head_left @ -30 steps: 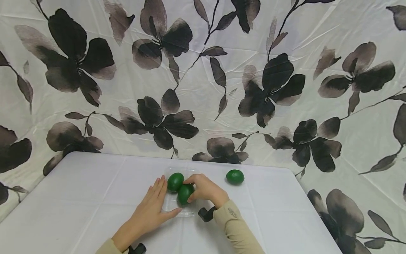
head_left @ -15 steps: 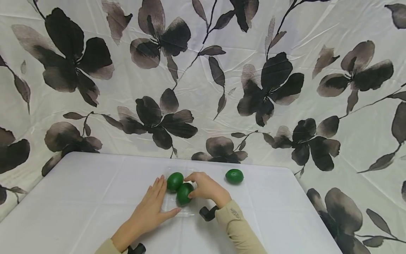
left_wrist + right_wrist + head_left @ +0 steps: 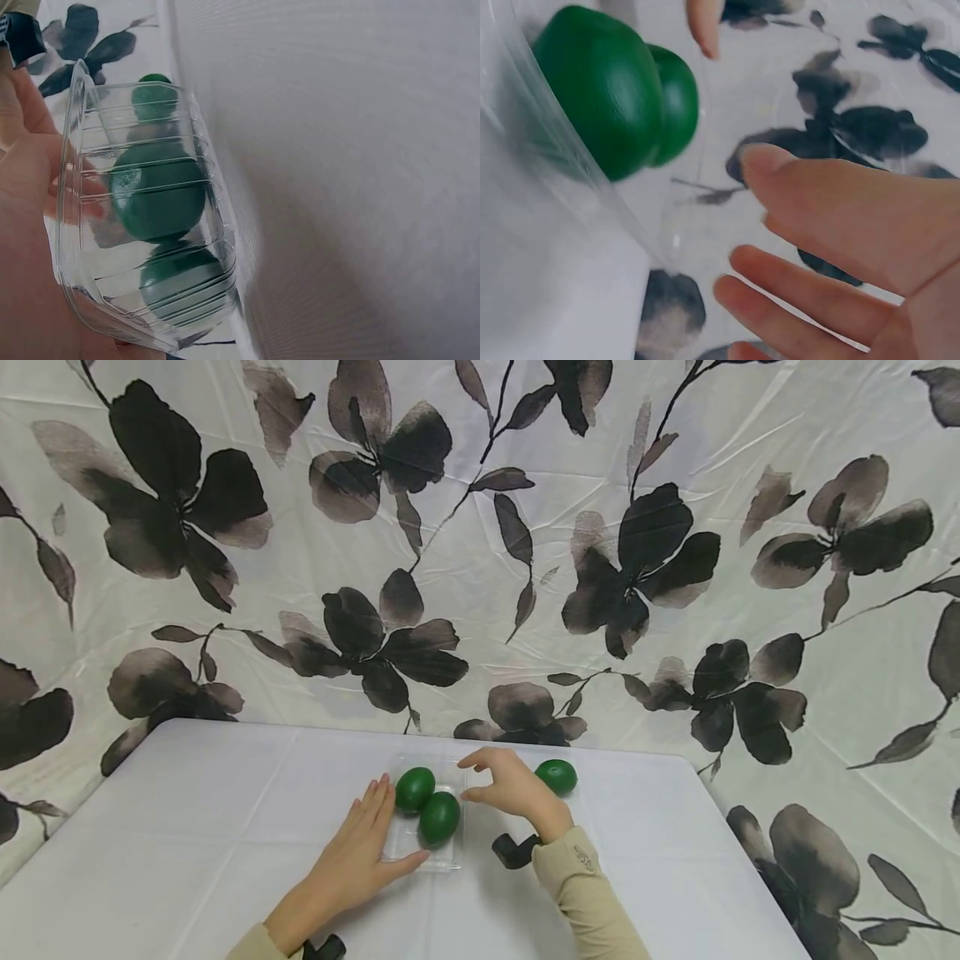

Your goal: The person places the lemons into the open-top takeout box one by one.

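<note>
Two smooth green oval fruits, lime-like, lie in a clear plastic box (image 3: 450, 862): one nearer (image 3: 439, 819), one farther back to its left (image 3: 415, 790). My left hand (image 3: 358, 853) lies along the box's left side, fingers extended and thumb spread by the near edge. Through the ribbed clear wall (image 3: 69, 247) in the left wrist view, both fruits show. My right hand (image 3: 513, 789) hovers just right of the box, holding nothing, with thumb and fingers apart. A third green fruit (image 3: 558, 776) sits on the table beyond that hand, partly overlapped by it.
A white cloth covers the table (image 3: 187, 827). Behind its far edge hangs a white curtain with dark flowers (image 3: 517, 527). Black camera mounts (image 3: 514, 852) are at both wrists, below beige sleeves (image 3: 592, 885).
My right hand has let go of the nearer fruit in the box and moved right, toward the third fruit. My left hand has stayed at the box's side.
</note>
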Motion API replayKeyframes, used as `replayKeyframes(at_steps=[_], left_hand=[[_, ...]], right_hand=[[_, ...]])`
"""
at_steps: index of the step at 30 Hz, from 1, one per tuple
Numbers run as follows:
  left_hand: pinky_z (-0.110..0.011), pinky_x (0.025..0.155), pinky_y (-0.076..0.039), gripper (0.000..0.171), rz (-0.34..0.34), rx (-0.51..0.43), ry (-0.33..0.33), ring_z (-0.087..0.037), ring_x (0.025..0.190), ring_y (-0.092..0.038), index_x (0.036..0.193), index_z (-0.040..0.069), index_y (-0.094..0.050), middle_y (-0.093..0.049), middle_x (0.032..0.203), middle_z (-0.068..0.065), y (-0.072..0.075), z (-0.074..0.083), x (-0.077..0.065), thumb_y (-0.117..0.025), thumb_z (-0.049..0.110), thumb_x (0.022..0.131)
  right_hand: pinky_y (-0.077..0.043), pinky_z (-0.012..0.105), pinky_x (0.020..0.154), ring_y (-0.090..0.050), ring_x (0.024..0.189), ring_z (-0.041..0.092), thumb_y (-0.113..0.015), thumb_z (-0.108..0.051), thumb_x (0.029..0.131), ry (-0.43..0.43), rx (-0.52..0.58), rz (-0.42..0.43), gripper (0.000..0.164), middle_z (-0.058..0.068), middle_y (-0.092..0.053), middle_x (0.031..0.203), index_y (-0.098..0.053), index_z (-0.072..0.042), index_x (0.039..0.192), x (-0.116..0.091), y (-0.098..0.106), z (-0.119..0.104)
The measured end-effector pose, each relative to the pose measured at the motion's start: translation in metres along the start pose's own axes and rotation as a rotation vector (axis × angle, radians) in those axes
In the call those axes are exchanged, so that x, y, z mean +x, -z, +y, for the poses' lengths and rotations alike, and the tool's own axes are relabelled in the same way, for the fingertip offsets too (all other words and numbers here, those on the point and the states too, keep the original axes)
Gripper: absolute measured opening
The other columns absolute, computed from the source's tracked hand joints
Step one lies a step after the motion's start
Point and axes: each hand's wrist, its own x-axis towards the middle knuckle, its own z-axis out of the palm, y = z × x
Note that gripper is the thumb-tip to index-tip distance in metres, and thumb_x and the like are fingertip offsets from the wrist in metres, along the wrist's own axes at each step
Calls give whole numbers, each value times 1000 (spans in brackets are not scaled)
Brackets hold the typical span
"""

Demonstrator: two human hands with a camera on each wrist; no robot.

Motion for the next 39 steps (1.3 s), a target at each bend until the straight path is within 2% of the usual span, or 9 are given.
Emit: replayKeyframes(at_steps=[4,9,12,16,22,25,30,34,39], left_hand=[[-56,118,-19,110,3,8,6,-39,149,-16,152,-10,-25,-19,161,-24,0,-1,0,-58,71,86],[-56,118,-19,110,13,6,-2,-39,149,-16,152,-11,-25,-19,161,-24,0,-2,0,-59,71,85],[-56,118,-19,110,10,3,-4,-39,149,-16,151,-11,-25,-18,161,-24,-1,-2,0,-59,71,85],[-57,118,-19,110,10,0,-5,-40,149,-16,151,-11,-25,-19,161,-25,-2,-2,0,-59,71,85],[-55,119,-18,111,-3,6,3,-38,149,-14,152,-10,-24,-17,162,-23,-2,-3,-1,-58,73,85],[-55,119,-18,112,-5,6,8,-38,149,-14,152,-10,-24,-17,162,-23,-2,-3,-2,-58,73,85],[-56,119,-17,112,-10,-1,9,-38,149,-14,152,-10,-24,-17,162,-23,-2,-3,-2,-58,73,85],[-56,118,-18,112,-2,-2,0,-39,149,-14,152,-10,-24,-17,161,-24,-2,-3,-1,-58,72,85],[-56,118,-18,112,1,-6,4,-39,149,-14,152,-10,-24,-17,162,-24,-2,-4,-1,-58,72,85]], right_hand=[[-50,47,92,-61,110,31,-76,-15,87,-60,50,121,35,11,-68,119,-69,-5,120,-6,9,7],[-50,50,93,-62,108,32,-75,-16,88,-144,83,414,32,11,-68,118,-70,-5,117,-13,13,23],[-48,51,94,-62,107,35,-75,-13,86,-176,115,616,33,14,-68,116,-69,-2,117,-17,8,34],[-46,53,95,-60,108,38,-76,-9,86,-224,193,836,36,18,-67,117,-67,2,118,-22,-2,50],[-38,55,99,-51,115,39,-75,-9,86,-341,323,1062,37,20,-59,123,-65,2,120,-29,-22,71],[-33,55,101,-44,120,37,-74,-12,86,-419,381,1109,43,19,-53,131,-62,0,126,-32,-34,80],[-30,58,103,-33,127,39,-75,-12,85,-512,410,1110,56,21,-42,141,-53,0,135,-31,-52,94],[-30,62,101,-29,130,43,-75,-12,81,-535,374,1080,66,24,-36,147,-48,0,140,-29,-60,99],[-27,67,102,-21,137,45,-77,-16,80,-515,332,990,75,27,-25,154,-43,-2,145,-26,-67,100]])
